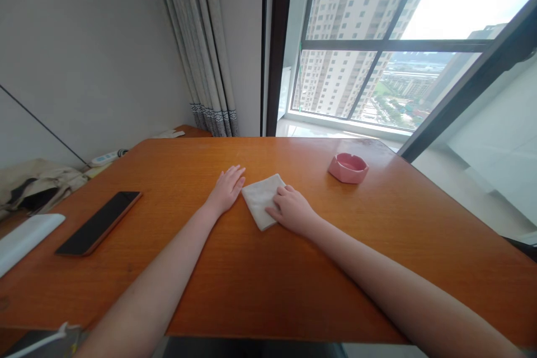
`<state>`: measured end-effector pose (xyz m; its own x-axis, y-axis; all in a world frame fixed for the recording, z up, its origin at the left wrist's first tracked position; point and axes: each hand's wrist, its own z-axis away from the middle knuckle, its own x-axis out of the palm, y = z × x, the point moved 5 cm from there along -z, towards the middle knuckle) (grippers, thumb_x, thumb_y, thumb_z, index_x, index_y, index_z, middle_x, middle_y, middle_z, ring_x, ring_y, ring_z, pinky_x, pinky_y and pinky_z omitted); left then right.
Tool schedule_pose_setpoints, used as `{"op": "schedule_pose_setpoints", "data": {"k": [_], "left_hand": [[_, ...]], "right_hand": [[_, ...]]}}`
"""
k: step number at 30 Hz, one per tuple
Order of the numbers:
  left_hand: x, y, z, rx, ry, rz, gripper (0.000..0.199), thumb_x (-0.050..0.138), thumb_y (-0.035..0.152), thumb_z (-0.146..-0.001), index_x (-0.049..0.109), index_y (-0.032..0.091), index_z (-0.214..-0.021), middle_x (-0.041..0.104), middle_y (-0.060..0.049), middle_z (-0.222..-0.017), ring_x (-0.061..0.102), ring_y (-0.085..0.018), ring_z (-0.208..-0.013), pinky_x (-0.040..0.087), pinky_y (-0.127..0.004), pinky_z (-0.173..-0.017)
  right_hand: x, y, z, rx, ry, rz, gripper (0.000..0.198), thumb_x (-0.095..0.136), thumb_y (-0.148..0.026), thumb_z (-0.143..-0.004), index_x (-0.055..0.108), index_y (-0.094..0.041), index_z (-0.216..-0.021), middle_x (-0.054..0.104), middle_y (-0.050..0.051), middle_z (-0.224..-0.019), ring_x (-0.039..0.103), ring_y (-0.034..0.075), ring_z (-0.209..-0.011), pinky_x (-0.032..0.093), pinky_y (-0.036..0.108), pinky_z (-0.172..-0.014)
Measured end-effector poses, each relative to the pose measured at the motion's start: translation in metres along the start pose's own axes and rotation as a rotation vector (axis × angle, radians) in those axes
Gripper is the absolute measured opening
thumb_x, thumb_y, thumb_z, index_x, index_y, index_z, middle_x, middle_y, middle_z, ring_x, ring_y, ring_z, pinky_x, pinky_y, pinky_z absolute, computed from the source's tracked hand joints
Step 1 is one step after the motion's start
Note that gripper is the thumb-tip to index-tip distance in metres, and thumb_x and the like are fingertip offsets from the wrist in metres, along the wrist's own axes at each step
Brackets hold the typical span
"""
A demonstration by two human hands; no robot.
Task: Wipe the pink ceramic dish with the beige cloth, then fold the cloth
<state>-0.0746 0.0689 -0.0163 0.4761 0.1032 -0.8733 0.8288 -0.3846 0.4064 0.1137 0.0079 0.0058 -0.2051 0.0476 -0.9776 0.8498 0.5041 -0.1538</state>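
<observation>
A folded white cloth lies flat on the wooden table, turned at an angle. My right hand is on the cloth's right side, with its fingers bent and pressed onto it and the thumb stretched along the near part. Just left of the cloth, my left hand rests flat on the tabletop, fingers stretched out and holding nothing. Its thumb side comes close to the cloth's left corner.
A pink ashtray stands at the far right of the table. Towards the left lie a dark phone and a white object. A power strip and a fabric bundle lie past the left edge. Behind are a curtain and windows.
</observation>
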Motion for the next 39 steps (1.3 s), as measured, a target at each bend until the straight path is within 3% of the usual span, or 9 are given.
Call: {"op": "schedule_pose_setpoints", "data": {"k": [5,11,14,17,21,23,26,31,39], "left_hand": [[0.009,0.023,0.007,0.133,-0.111,-0.039,0.046,0.035,0.045,-0.090,0.051,0.020,-0.125,0.036,-0.010,-0.145,0.025,-0.026,-0.137,0.016,-0.053,-0.111],[0.014,0.048,0.011,0.301,-0.063,-0.007,0.027,0.040,0.031,-0.089,0.059,0.020,-0.106,0.050,-0.008,-0.132,0.039,-0.024,-0.128,0.020,-0.050,-0.111],[0.013,0.065,0.013,0.394,-0.050,0.036,0.021,0.040,0.024,-0.088,0.058,0.020,-0.098,0.060,-0.007,-0.111,0.053,-0.019,-0.108,0.035,-0.042,-0.103],[0.015,0.077,0.016,0.404,-0.054,0.055,0.021,0.040,0.022,-0.087,0.054,0.018,-0.102,0.062,-0.006,-0.093,0.059,-0.017,-0.087,0.046,-0.031,-0.081],[0.022,0.090,0.017,0.405,-0.074,0.010,0.027,0.041,0.025,-0.087,0.048,0.018,-0.113,0.064,-0.005,-0.088,0.061,-0.017,-0.078,0.046,-0.028,-0.071],[0.028,0.094,0.016,0.401,-0.108,-0.009,0.026,0.043,0.027,-0.087,0.049,0.019,-0.110,0.065,-0.005,-0.086,0.062,-0.018,-0.076,0.045,-0.028,-0.068],[0.030,0.091,0.012,0.369,-0.117,-0.013,0.024,0.048,0.024,-0.081,0.052,0.018,-0.104,0.066,-0.007,-0.090,0.063,-0.021,-0.081,0.046,-0.028,-0.068],[0.025,0.071,0.009,0.304,-0.120,-0.021,0.017,0.048,0.015,-0.075,0.058,0.017,-0.090,0.067,-0.008,-0.094,0.063,-0.022,-0.086,0.047,-0.029,-0.072],[0.028,0.071,0.011,0.321,-0.158,0.027,0.019,0.049,0.017,-0.076,0.061,0.017,-0.091,0.068,-0.008,-0.095,0.064,-0.021,-0.085,0.048,-0.028,-0.073]], "right_hand": [[-0.023,0.071,0.061,0.199,-0.112,0.068,0.026,0.053,-0.036,-0.077,0.057,-0.019,-0.058,0.058,0.007,-0.077,0.051,0.023,-0.087,0.040,0.032,-0.077],[-0.042,0.186,0.152,0.504,-0.265,0.136,0.028,0.049,-0.042,-0.074,0.054,-0.020,-0.058,0.058,0.008,-0.073,0.055,0.024,-0.076,0.040,0.035,-0.070],[-0.047,0.206,0.162,0.565,-0.287,0.203,0.024,0.051,-0.040,-0.071,0.055,-0.020,-0.059,0.058,0.007,-0.073,0.056,0.025,-0.074,0.039,0.043,-0.079],[-0.056,0.179,0.135,0.527,-0.108,0.314,0.013,0.053,-0.031,-0.069,0.057,-0.019,-0.067,0.058,0.007,-0.079,0.058,0.026,-0.080,0.029,0.056,-0.094],[-0.052,0.092,0.068,0.219,0.210,0.096,0.025,0.046,-0.026,-0.079,0.056,-0.017,-0.100,0.059,0.010,-0.097,0.054,0.026,-0.101,0.025,0.052,-0.104],[-0.038,0.051,0.032,0.044,0.242,-0.131,0.044,0.046,-0.019,-0.078,0.046,-0.016,-0.121,0.054,0.013,-0.117,0.048,0.025,-0.114,0.032,0.045,-0.103],[-0.009,0.011,-0.013,-0.092,0.169,-0.433,0.055,0.050,-0.009,-0.067,0.047,-0.014,-0.122,0.052,0.014,-0.124,0.049,0.022,-0.115,0.039,0.036,-0.099],[0.025,-0.007,-0.043,-0.007,0.184,-0.709,0.032,0.046,-0.006,-0.069,0.059,-0.017,-0.098,0.065,0.007,-0.096,0.059,0.020,-0.092,0.046,0.034,-0.086],[0.029,-0.003,-0.035,-0.020,0.189,-0.709,0.032,0.045,-0.005,-0.070,0.059,-0.018,-0.095,0.066,0.006,-0.095,0.059,0.019,-0.092,0.045,0.034,-0.087]]}}
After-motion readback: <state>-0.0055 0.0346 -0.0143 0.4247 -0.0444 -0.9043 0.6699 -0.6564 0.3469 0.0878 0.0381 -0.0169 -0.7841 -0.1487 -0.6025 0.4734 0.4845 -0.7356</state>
